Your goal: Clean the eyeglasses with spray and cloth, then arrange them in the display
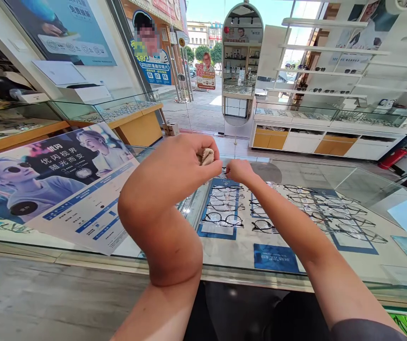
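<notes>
My left hand (185, 158) is closed around a small beige cloth (207, 155), held above the far part of a glass display counter (352, 184). My right hand (239, 171) is closed right beside it, pinching a pair of dark-framed glasses (223, 171), of which only a small part shows. Both forearms reach forward over the counter. Under the glass lie rows of black-rimmed spectacle frames (224, 219) on white and blue trays.
A large printed poster (57, 182) lies on the counter at left. A standing oval mirror (241, 66) is behind the counter. Glass showcases (327, 118) and wall shelves with sunglasses line the right side. A red fire extinguisher (393, 157) lies at far right.
</notes>
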Motion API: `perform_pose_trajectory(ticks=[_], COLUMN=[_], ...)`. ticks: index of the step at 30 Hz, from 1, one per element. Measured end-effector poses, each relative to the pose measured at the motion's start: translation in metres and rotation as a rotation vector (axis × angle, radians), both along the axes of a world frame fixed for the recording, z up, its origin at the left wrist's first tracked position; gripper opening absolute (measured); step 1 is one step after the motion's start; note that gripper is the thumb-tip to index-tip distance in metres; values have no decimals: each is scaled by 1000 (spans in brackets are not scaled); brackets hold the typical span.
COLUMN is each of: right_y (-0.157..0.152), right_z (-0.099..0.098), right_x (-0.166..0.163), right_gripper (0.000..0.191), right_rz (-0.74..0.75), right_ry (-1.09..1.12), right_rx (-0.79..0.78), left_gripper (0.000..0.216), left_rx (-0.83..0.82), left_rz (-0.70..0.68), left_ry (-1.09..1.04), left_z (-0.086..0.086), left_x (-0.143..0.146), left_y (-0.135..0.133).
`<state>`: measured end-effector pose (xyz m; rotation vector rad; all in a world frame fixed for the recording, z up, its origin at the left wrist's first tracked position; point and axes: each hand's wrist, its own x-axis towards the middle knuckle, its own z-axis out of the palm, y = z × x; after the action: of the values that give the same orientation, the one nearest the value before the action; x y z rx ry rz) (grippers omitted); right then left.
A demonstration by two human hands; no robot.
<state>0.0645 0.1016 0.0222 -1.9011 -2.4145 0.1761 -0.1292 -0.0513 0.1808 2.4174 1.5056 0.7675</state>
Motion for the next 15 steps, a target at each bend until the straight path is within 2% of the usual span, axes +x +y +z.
perform_pose_trajectory(ticks=[3,5,8,10,13,15], right_y=[-31,-57,-95,-112,-124,-124], right_z=[11,11,2,-8,-25,-34], right_x=[35,64,102,117,128,132], right_gripper=[28,28,30,34,37,35], right_rz=[-32,-100,-144,-129,-112,-112], right_ry=[180,528,907,1092,1236,1213], right_rx=[20,-42,-76,-35,115,217], left_gripper=[10,12,13,12,15,21], left_rx=[-23,-32,-64,-65,-25,10], left_rz=[-21,-31,-34,-30,-51,-93], left_ry=[7,21,75,119,157,163], left_z=[2,4,5,4,0,-5], left_x=[3,7,18,27,43,54], left_y=[-7,-11,-15,-18,-23,-27])
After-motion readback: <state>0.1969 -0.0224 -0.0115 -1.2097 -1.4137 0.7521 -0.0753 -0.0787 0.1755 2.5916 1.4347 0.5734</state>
